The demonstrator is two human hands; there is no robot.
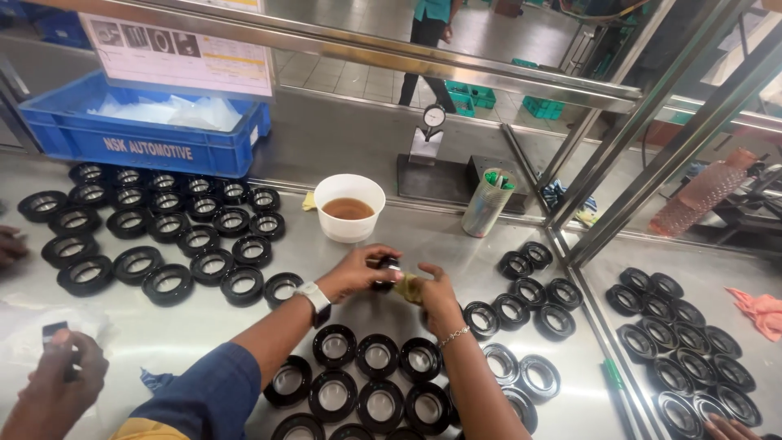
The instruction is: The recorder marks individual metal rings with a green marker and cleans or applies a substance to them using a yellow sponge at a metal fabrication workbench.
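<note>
Black ring part sits pinched between both hands, just in front of the white bowl and above the steel table. Left hand has fingers curled round the part from its left side, watch on the wrist. Right hand is closed on a yellowish cloth pressed against the part's right side, bracelet on the wrist.

Surface: shiny metal bench, metal rails and glass partition behind the bowl, tiled factory floor beyond with a person standing far back. Bowl holds brown liquid.

Left of the bowl: a big batch of black rings laid in rows. Nearer than the bowl, under the forearms: another cluster of black rings, some silver-rimmed ones to the right. Right of the bowl: a smaller group of rings, then past the partition more rings and a pink cloth.

Far left of the bowl: blue plastic crate with white print on its front, clear bags inside. Above it hangs a white rectangular instruction sheet with small photos and yellow bands. Behind-right of the bowl: dial gauge on a stand and a clear cup of green-capped items. Another person's hand holds a small dark thing at far lower left.
</note>
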